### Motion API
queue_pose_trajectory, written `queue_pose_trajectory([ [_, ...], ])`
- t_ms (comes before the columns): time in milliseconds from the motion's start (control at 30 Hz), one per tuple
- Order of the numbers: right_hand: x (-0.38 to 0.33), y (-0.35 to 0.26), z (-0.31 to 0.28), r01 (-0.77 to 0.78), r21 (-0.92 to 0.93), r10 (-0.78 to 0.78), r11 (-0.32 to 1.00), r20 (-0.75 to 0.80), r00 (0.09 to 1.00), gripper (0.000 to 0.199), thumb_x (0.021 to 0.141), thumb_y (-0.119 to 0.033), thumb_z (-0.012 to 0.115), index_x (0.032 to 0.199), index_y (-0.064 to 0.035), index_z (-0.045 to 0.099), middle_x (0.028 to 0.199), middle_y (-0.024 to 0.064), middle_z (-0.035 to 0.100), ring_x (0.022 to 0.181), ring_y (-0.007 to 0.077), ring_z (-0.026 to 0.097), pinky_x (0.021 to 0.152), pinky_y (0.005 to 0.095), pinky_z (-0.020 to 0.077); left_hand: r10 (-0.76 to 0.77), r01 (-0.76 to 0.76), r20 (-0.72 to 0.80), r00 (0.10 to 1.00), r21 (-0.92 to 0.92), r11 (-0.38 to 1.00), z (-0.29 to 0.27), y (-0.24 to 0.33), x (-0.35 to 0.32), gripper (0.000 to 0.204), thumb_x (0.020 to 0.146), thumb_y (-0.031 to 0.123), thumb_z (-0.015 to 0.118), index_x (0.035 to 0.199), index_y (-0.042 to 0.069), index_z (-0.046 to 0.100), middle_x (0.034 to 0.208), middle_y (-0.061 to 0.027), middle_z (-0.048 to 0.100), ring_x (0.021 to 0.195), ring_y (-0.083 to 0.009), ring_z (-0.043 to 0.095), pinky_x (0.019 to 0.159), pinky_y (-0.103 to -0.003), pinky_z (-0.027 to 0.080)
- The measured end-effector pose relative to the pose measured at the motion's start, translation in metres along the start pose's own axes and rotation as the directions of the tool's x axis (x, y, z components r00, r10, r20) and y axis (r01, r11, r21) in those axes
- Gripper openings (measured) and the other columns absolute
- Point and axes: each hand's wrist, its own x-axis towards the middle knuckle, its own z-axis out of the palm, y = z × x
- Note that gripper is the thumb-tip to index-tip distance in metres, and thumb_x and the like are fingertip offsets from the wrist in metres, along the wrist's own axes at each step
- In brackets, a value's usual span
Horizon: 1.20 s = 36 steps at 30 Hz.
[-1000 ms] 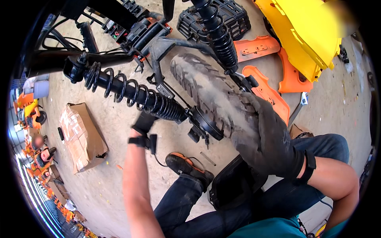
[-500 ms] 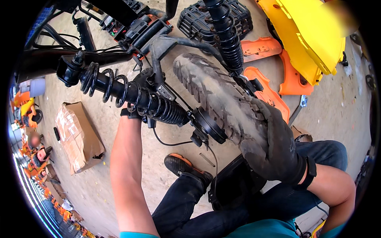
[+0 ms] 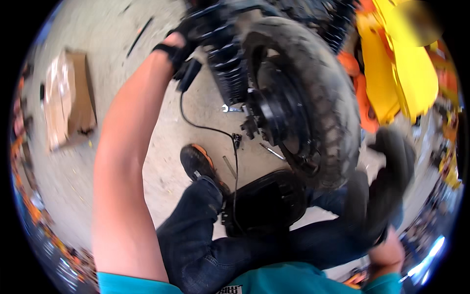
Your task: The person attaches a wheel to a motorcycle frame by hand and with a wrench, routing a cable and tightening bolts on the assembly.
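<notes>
Dusty black knobbly-tyred wheel (image 3: 342, 130) with a dark round hub (image 3: 271, 110) stands over the grey concrete floor (image 3: 159, 183), right of the middle, hub face toward the person's left. Black coil-spring shock absorber (image 3: 230, 63) runs down to the hub on its left side. Left hand (image 3: 188, 34), in a black glove, is up beside the shock absorber's upper part; fingers partly hidden and blurred, so cannot tell whether they are closed on it. Thin black cable (image 3: 205, 128) leads from the black strapped unit (image 3: 189, 74) at that wrist. Right hand (image 3: 387, 181), in a dark glove, is smeared by blur just beside the tyre's lower right; thumb and fingers stand apart, nothing visible between them. Silver open-ended wrench (image 3: 231, 109) lies left of the hub. Brown cardboard box (image 3: 68, 100) sits toward the floor's left edge; bright yellow plastic panels (image 3: 413, 73) toward its upper right corner.
</notes>
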Motion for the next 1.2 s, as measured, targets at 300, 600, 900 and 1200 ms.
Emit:
queue_pose_trajectory([
  [300, -0.055, 0.051, 0.218, -0.492, 0.147, 0.418, 0.858, 0.357, 0.835, 0.03, 0.094, -0.005, 0.048, 0.121, 0.0071, 0.048, 0.119, 0.0265, 0.054, 0.104, 0.0395, 0.055, 0.09, 0.0432, 0.0451, -0.028, -0.032, -0.326, 0.945, -0.177, 0.984, 0.038, -0.006, 0.009, 0.017, 0.09, 0.019, 0.054, 0.098, 0.007, 0.063, 0.091, -0.0046, 0.065, 0.078, -0.0193, 0.062, 0.07, -0.031, 0.05],
  [600, -0.033, 0.064, 0.289, -0.489, 0.682, 0.573, 0.544, 0.123, 0.81, 0.041, 0.102, -0.026, 0.039, 0.132, 0.0004, 0.047, 0.121, 0.0122, 0.054, 0.101, 0.0177, 0.058, 0.086, 0.0299, 0.0471, -0.039, -0.041, -0.424, 0.905, -0.18, 0.983, 0.043, -0.002, 0.032, 0.018, 0.09, 0.021, 0.053, 0.093, 0.007, 0.064, 0.087, -0.0064, 0.066, 0.074, -0.021, 0.064, 0.066, -0.033, 0.052],
  [900, -0.018, 0.073, 0.28, -0.631, 0.599, 0.563, 0.492, 0.334, 0.756, 0.035, 0.103, -0.023, 0.038, 0.126, 0.0018, 0.048, 0.106, 0.0121, 0.059, 0.087, 0.0194, 0.056, 0.077, 0.0303, 0.0487, -0.041, -0.053, -0.393, 0.919, -0.227, 0.972, 0.032, 0.001, 0.033, 0.02, 0.09, 0.022, 0.051, 0.089, 0.006, 0.064, 0.083, -0.0081, 0.067, 0.07, -0.0227, 0.065, 0.062, -0.034, 0.053],
  [1200, 0.034, 0.082, 0.318, -0.533, 0.614, 0.579, 0.582, 0.147, 0.802, 0.029, 0.101, -0.024, 0.039, 0.101, 0.0004, 0.056, 0.085, 0.0104, 0.062, 0.064, 0.0177, 0.055, 0.06, 0.0294, 0.0464, -0.102, 0.017, -0.27, 0.957, -0.3, 0.954, 0.017, -0.017, 0.027, 0.023, 0.09, 0.024, 0.05, 0.084, 0.006, 0.064, 0.079, -0.0099, 0.068, 0.066, -0.0243, 0.067, 0.059, -0.036, 0.054],
])
